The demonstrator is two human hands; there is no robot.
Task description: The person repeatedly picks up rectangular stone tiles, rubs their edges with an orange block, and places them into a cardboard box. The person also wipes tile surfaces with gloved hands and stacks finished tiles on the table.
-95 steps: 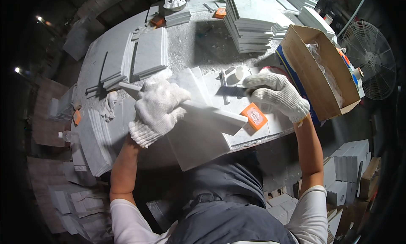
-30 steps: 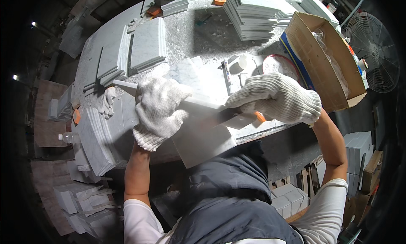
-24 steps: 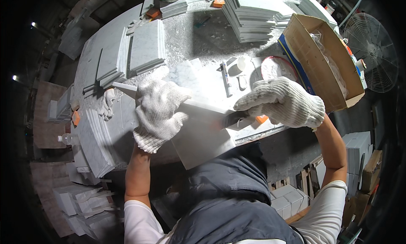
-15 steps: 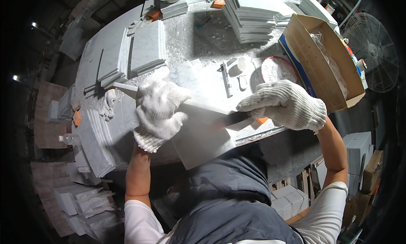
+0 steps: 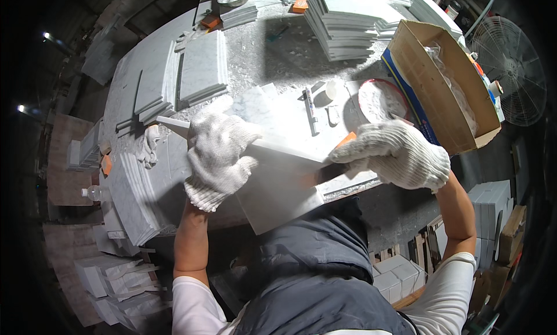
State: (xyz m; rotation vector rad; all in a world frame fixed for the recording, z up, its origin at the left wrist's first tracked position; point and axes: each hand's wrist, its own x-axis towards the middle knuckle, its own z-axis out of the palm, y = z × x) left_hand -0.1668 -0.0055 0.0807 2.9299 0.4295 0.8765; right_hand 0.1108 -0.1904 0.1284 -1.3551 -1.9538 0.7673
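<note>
My left hand (image 5: 220,152), in a white knit glove, is closed over the upper edge of a pale marble tile (image 5: 270,198). The tile is tilted, its broad face toward me and its lower corner above my lap. In its matching glove, my right hand (image 5: 391,155) grips a dark, narrow flat tool (image 5: 332,172) held against the tile near its right edge. Motion blurs the tool's reddish tip, so its exact kind is unclear. Beyond my hands, a white marker (image 5: 311,111) and a round tub of white powder or paste (image 5: 380,100) rest on the worktop.
Stacked marble tiles stand at the left (image 5: 203,65) and far side (image 5: 342,27) of the dusty worktop (image 5: 249,62). An open cardboard box (image 5: 444,82) sits at the right, with a fan (image 5: 510,71) beyond it. Boxes (image 5: 397,277) lie below the table's edge.
My right hand has moved slightly down and right with the dark tool, uncovering more of the tub and an orange piece behind it. My left hand and the tile stay nearly in place.
</note>
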